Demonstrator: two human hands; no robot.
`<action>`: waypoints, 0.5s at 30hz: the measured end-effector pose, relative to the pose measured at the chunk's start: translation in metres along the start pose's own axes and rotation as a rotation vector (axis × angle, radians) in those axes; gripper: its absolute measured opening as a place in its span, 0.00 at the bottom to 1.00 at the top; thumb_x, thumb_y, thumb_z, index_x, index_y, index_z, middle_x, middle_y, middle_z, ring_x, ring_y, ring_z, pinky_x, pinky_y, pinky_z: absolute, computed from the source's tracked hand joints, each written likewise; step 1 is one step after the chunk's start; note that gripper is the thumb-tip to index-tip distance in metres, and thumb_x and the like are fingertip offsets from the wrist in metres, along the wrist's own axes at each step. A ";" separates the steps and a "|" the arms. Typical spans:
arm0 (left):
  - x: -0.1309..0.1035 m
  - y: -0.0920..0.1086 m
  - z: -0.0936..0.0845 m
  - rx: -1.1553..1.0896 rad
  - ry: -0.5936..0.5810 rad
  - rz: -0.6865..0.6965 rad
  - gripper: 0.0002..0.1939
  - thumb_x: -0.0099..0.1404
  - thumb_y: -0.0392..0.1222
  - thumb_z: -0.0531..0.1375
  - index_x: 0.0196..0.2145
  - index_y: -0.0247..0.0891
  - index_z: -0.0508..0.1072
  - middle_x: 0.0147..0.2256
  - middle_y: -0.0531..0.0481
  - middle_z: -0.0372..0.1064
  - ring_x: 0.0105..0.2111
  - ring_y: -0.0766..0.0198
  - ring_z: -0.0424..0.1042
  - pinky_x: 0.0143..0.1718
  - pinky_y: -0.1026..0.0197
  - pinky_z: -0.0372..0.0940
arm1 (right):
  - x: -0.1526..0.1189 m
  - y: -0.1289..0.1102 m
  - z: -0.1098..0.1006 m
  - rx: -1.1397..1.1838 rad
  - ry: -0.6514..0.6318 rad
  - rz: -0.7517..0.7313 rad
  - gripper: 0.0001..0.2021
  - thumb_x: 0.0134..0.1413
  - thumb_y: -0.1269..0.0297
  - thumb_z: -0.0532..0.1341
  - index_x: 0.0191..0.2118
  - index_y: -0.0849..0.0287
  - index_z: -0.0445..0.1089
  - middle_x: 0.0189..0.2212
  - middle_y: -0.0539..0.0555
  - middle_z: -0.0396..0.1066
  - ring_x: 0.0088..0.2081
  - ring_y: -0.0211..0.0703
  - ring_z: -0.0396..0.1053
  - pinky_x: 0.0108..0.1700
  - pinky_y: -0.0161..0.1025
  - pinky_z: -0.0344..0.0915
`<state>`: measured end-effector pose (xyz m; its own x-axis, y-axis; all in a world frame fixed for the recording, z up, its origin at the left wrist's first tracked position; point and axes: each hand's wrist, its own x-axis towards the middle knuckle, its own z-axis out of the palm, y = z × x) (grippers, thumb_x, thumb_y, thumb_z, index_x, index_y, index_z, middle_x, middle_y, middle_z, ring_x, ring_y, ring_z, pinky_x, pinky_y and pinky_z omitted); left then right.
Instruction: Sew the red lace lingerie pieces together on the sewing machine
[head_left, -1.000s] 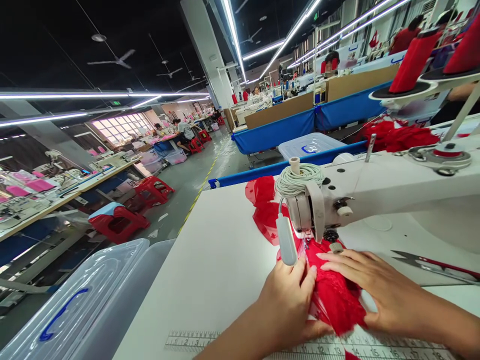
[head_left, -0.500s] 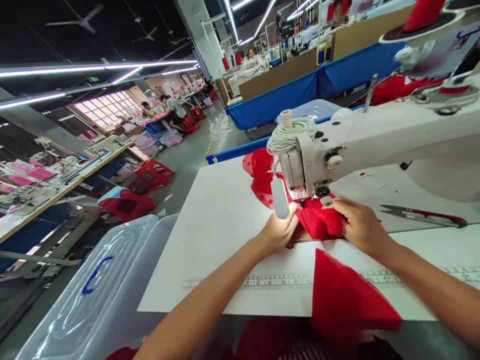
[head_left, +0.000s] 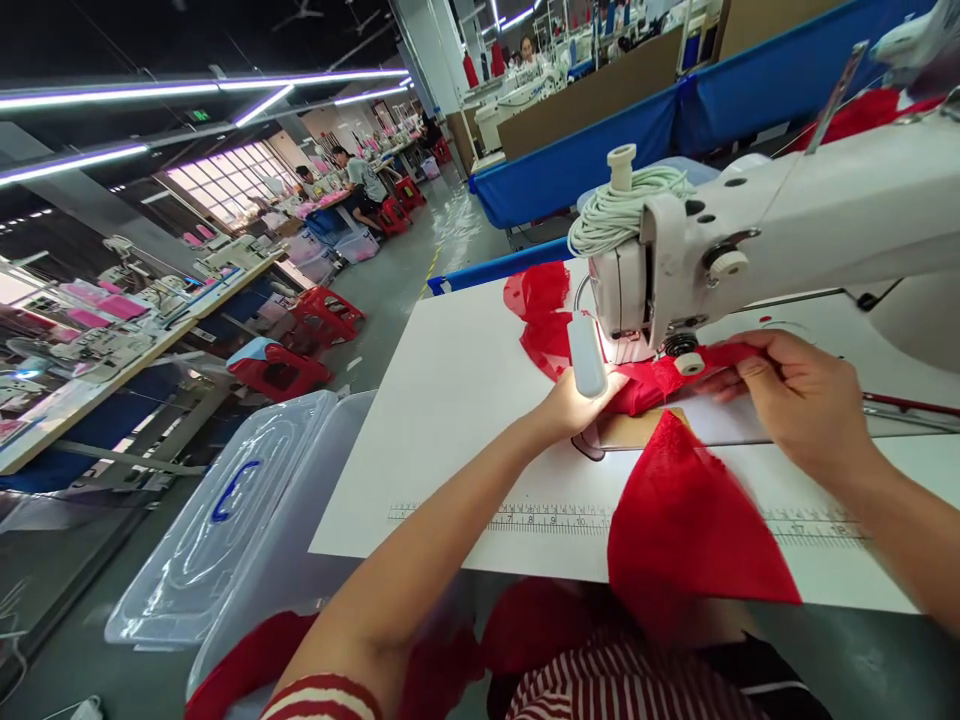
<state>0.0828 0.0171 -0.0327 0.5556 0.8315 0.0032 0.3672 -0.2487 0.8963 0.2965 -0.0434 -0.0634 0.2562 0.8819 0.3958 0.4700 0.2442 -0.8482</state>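
Observation:
A white sewing machine (head_left: 810, 215) stands over the white table, its needle area lit. Red fabric (head_left: 641, 388) lies under the machine head. My left hand (head_left: 581, 400) is closed on the fabric's left edge, partly behind a small white lamp (head_left: 588, 355). To the right of the presser area, my right hand (head_left: 802, 390) pinches the other end of the fabric, pulled out in a narrow strip. A separate red piece (head_left: 694, 510) hangs over the table's front edge, across the printed ruler. More red pieces (head_left: 546, 318) lie behind the lamp.
Scissors (head_left: 911, 412) lie right of my right hand, partly hidden by it. A lidded clear plastic box (head_left: 240, 510) stands left of the table (head_left: 420, 400). Red stools (head_left: 277, 372), other sewing tables and seated people are farther back.
My right hand has moved right and slightly up, drawing the fabric into a strip. The view has shifted, and the front red piece now reaches nearer the machine bed.

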 end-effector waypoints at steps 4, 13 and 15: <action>-0.001 0.002 -0.003 0.038 -0.115 0.051 0.18 0.70 0.40 0.52 0.21 0.39 0.58 0.22 0.55 0.54 0.24 0.68 0.55 0.26 0.64 0.55 | -0.001 -0.001 0.002 -0.010 -0.127 -0.034 0.11 0.50 0.60 0.59 0.40 0.55 0.67 0.35 0.52 0.74 0.31 0.41 0.72 0.33 0.38 0.69; -0.001 0.009 -0.005 0.137 -0.349 0.122 0.18 0.67 0.39 0.52 0.20 0.39 0.54 0.22 0.57 0.51 0.23 0.69 0.54 0.26 0.64 0.53 | 0.001 -0.001 0.007 0.020 -0.235 -0.281 0.05 0.47 0.59 0.62 0.29 0.53 0.71 0.32 0.53 0.69 0.34 0.44 0.69 0.36 0.39 0.65; -0.003 0.008 -0.007 0.155 -0.421 0.125 0.15 0.63 0.37 0.56 0.21 0.39 0.57 0.21 0.58 0.54 0.22 0.70 0.56 0.24 0.65 0.53 | 0.001 -0.004 0.007 0.035 -0.213 -0.303 0.04 0.47 0.62 0.60 0.28 0.54 0.69 0.34 0.54 0.70 0.35 0.44 0.69 0.35 0.38 0.65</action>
<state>0.0795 0.0163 -0.0223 0.8452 0.5246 -0.1023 0.3677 -0.4318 0.8236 0.2895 -0.0405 -0.0620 -0.0739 0.8307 0.5518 0.4674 0.5176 -0.7167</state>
